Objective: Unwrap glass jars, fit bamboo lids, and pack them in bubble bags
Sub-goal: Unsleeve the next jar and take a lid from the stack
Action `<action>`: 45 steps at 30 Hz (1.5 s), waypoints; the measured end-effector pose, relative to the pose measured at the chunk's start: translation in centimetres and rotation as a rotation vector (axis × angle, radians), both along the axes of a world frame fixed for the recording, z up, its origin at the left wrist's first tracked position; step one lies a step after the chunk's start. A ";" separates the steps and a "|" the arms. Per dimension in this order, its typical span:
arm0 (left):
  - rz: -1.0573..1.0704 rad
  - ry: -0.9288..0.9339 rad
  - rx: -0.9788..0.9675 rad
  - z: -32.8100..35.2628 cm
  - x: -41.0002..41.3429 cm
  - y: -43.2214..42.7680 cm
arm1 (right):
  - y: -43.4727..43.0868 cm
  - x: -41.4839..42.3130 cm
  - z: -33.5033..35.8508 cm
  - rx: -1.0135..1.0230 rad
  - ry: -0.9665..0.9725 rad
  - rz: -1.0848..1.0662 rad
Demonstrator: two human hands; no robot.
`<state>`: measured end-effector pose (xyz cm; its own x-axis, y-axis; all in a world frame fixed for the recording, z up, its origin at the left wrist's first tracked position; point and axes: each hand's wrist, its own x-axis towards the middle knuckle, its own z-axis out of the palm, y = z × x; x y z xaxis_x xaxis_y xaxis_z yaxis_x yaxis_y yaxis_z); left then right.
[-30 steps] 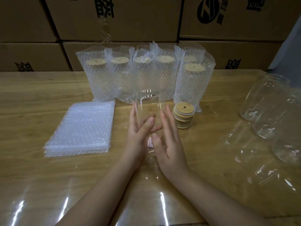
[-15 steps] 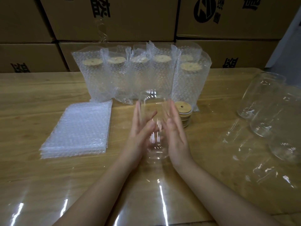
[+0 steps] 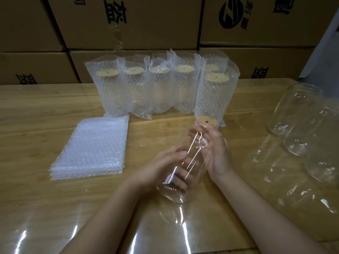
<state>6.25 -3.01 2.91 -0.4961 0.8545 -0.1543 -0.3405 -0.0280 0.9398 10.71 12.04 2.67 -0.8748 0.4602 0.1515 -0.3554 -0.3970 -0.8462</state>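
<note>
I hold a clear glass jar (image 3: 177, 194) tilted above the wooden table (image 3: 36, 107), its base toward me. My left hand (image 3: 161, 167) grips its lower part, fingers curled under it and showing through the glass. Around the jar's upper end my right hand (image 3: 215, 151) is cupped, fingertips curved over near the mouth. Just beyond those fingertips lies a stack of bamboo lids (image 3: 206, 120). A pile of flat bubble bags (image 3: 91, 149) lies to the left.
Several lidded jars packed in bubble bags (image 3: 161, 88) stand in a row at the back. More glass jars in clear film (image 3: 297, 114) lie at the right. Loose clear film (image 3: 128, 235) covers the table's near edge. Cardboard boxes (image 3: 132, 22) wall off the back.
The jar stood between my two flat palms; now it is lifted and tilted with its base toward me. My left fingers have wrapped beneath it and my right hand has slid up toward its mouth.
</note>
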 end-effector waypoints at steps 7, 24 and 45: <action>-0.275 -0.210 -0.104 -0.5 -2.1 -1.9 | -0.4 0.6 -0.2 0.268 0.040 0.077; 0.571 0.425 0.304 -0.7 0.6 1.7 | -3.5 0.6 0.1 -0.303 -0.270 0.376; 0.700 0.854 0.008 -2.3 -0.6 0.8 | 0.9 0.2 -1.1 1.095 -0.235 -0.442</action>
<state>5.69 -2.20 0.59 -0.8111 0.3422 0.4743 0.5144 0.0315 0.8570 10.89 12.93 1.53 -0.7327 0.4538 0.5072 -0.0719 0.6895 -0.7207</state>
